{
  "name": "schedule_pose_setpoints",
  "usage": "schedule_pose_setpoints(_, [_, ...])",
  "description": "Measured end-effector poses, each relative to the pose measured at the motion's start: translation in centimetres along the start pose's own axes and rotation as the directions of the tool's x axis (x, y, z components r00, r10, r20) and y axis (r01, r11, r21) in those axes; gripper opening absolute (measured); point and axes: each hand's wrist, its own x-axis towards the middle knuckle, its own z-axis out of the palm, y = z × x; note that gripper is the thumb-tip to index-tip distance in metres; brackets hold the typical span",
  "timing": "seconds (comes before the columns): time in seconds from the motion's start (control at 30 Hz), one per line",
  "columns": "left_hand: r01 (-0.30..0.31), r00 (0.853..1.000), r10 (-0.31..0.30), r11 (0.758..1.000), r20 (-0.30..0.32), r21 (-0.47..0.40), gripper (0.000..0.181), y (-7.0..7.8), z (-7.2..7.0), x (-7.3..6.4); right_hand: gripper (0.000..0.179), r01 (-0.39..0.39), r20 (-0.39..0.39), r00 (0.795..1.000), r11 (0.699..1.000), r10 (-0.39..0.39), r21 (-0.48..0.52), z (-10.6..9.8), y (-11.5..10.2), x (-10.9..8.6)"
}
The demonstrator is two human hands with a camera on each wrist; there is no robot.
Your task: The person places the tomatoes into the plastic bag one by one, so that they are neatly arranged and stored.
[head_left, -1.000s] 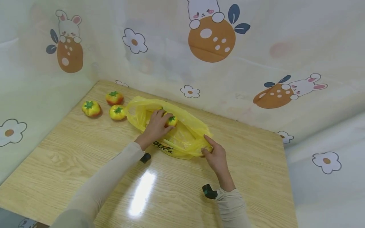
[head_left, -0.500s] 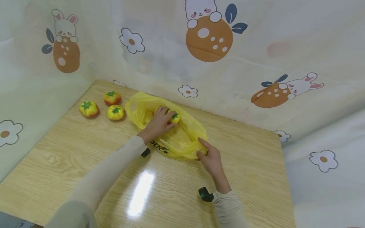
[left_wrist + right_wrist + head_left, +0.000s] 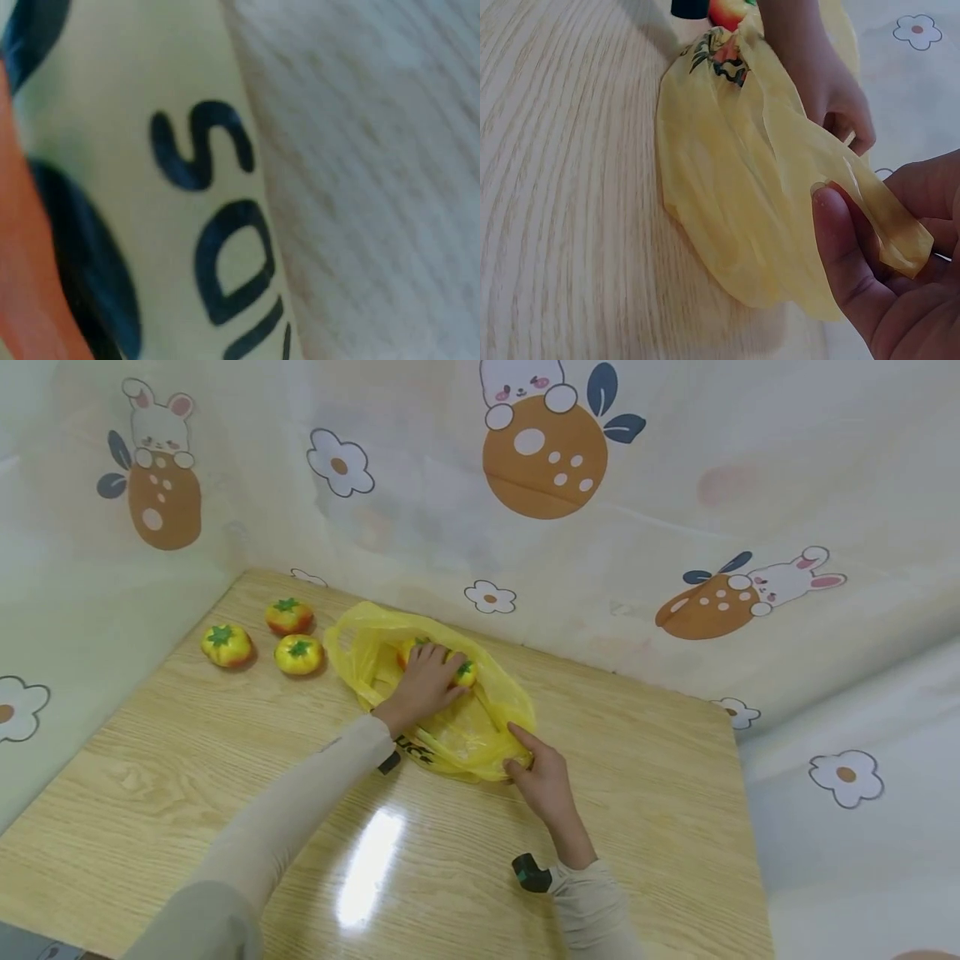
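Observation:
A yellow plastic bag [image 3: 457,727] lies on the table with its mouth spread wide. My left hand [image 3: 423,685] reaches inside it, thumb and fingers around a yellow-red tomato [image 3: 467,673] with a green leafy top. Another tomato [image 3: 405,653] shows behind that hand, partly covered by the fingers. My right hand [image 3: 547,781] pinches the bag's right rim between thumb and fingers, as the right wrist view also shows at the bag's edge [image 3: 900,232]. The left wrist view holds only the bag's printed side [image 3: 187,262] close up; the left hand is hidden there.
To the bag's left, three more tomatoes sit on the wooden table [image 3: 187,760]: one at the front left [image 3: 227,646], another behind [image 3: 289,617] and a third near the bag [image 3: 299,655]. A patterned cloth wall [image 3: 420,527] borders the table's back and sides.
My left hand has moved slightly right inside the bag with the tomato, baring more of the one behind. My right hand has drawn the bag's rim a little to the left. The view has shifted slightly.

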Motion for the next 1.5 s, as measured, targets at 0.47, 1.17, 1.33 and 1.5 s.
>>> schedule_pose_setpoints(0.47, [-0.009,1.0,0.009,1.0,0.005,-0.02,0.043,-0.7,0.1,-0.7,0.056,0.004,0.014,1.0,1.0,-0.004,0.0,0.5,-0.5,0.0])
schedule_pose_setpoints(1.17, [-0.001,0.997,-0.004,0.998,-0.079,-0.063,0.029,-0.5,-1.5,-3.0,0.056,-0.022,0.024,0.999,0.999,0.022,-0.027,0.7,-0.3,-0.2])
schedule_pose_setpoints(1.33, [-0.027,0.995,0.017,0.995,-0.097,-0.097,0.028,-0.6,-2.0,-3.4,0.056,-0.023,0.026,0.999,0.999,0.025,-0.042,0.7,-0.2,-0.2])
schedule_pose_setpoints(1.5, [-0.043,0.989,0.022,0.989,-0.147,-0.14,0.03,-0.9,-2.7,-4.2,0.055,-0.022,0.005,1.0,0.998,0.022,-0.051,0.3,-0.2,-0.2])
